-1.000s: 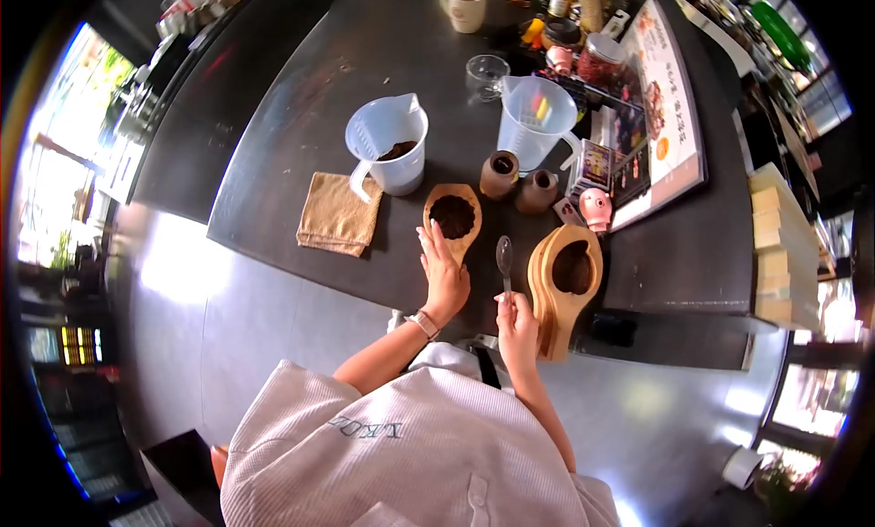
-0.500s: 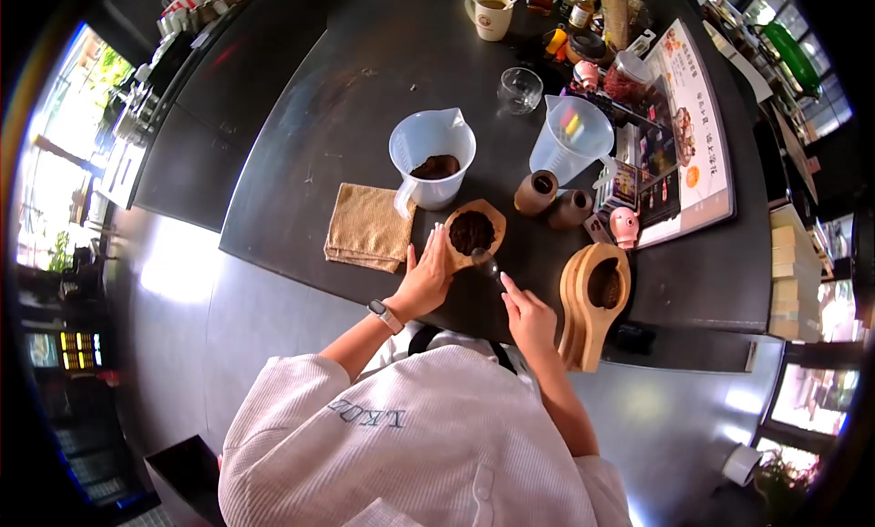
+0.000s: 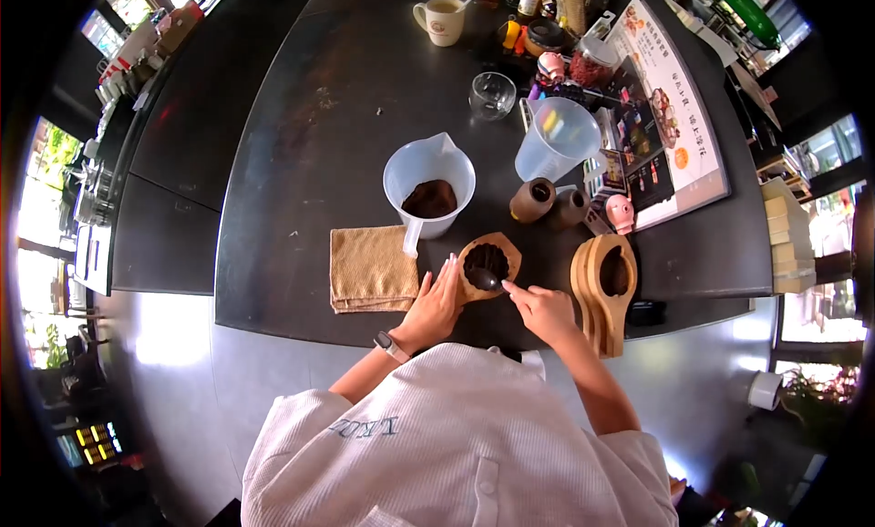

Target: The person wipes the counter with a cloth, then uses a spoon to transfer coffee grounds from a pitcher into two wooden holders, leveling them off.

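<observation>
A wooden mould (image 3: 512,252) with a scalloped hollow lies near the counter's front edge, dark brown crumbly filling (image 3: 488,258) inside. My left hand (image 3: 434,308) rests against its left side, fingers stretched out; the part of the mould beneath the hand is hidden. In my right hand (image 3: 545,310) is a dark spoon (image 3: 484,278), its bowl pressed on the filling. Just behind stands a translucent measuring jug (image 3: 404,168) with a dark brown mass (image 3: 429,199) at the bottom. A folded tan cloth (image 3: 372,270) lies left of the mould.
More wooden moulds (image 3: 619,319) stand stacked to the right. Two brown cylindrical pieces (image 3: 530,202) sit beside a second jug (image 3: 545,144). Farther back are a glass bowl (image 3: 493,97) and a mug (image 3: 444,26). A menu board (image 3: 670,108) leans along the right side.
The spoon has moved from the mould's near rim onto the filling, and my right hand has turned with it. My left hand stays beside the mould. The camera view has shifted.
</observation>
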`<act>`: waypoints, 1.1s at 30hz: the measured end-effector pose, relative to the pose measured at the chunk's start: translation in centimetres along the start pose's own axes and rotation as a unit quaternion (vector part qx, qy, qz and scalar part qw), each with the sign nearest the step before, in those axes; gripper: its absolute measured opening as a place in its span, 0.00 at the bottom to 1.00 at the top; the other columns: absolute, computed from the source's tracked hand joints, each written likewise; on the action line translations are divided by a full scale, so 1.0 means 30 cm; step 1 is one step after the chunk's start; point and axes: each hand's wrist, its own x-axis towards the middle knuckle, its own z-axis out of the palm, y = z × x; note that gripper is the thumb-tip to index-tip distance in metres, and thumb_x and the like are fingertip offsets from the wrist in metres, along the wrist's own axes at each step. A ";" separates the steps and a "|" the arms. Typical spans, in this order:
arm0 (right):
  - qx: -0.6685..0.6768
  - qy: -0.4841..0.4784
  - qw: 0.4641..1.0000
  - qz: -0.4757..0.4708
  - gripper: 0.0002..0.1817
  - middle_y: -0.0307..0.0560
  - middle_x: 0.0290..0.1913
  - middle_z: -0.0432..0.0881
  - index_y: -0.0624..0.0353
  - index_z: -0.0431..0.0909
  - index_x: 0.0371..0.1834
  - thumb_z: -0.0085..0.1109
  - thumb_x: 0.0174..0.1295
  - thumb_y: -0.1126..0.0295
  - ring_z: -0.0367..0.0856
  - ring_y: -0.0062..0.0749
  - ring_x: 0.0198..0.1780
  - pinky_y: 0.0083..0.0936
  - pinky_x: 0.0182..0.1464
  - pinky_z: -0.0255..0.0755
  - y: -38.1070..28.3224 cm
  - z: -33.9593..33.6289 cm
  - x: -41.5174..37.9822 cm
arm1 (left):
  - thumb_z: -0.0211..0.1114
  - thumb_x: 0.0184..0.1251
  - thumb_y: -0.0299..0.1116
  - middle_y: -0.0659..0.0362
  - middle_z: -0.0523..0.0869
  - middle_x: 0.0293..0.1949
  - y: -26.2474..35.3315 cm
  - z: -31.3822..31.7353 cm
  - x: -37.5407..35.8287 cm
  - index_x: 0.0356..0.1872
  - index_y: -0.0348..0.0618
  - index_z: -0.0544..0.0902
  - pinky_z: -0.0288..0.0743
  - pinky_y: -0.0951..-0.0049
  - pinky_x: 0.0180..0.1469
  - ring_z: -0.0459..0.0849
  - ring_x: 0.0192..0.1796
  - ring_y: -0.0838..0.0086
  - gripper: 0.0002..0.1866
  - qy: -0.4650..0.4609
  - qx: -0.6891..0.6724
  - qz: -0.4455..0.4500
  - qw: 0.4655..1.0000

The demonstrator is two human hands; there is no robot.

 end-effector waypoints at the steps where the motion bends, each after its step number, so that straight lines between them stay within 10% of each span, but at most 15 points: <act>1: -0.011 -0.003 1.000 0.000 0.16 0.41 0.20 0.76 0.38 0.81 0.50 0.58 0.58 0.64 0.78 0.38 0.20 0.31 0.24 0.73 0.004 0.002 0.006 | 0.62 0.55 0.27 0.41 0.46 0.72 -0.007 0.006 -0.002 0.70 0.29 0.38 0.51 0.50 0.69 0.49 0.74 0.54 0.48 0.003 -0.005 0.005 1.000; 33: 0.018 0.080 0.987 0.135 0.13 0.46 0.20 0.79 0.41 0.83 0.47 0.58 0.59 0.66 0.79 0.42 0.22 0.35 0.24 0.72 -0.056 0.057 0.032 | 0.60 0.57 0.26 0.45 0.49 0.72 0.027 0.027 0.046 0.70 0.30 0.45 0.51 0.45 0.68 0.49 0.74 0.53 0.43 0.057 -0.030 -0.045 0.997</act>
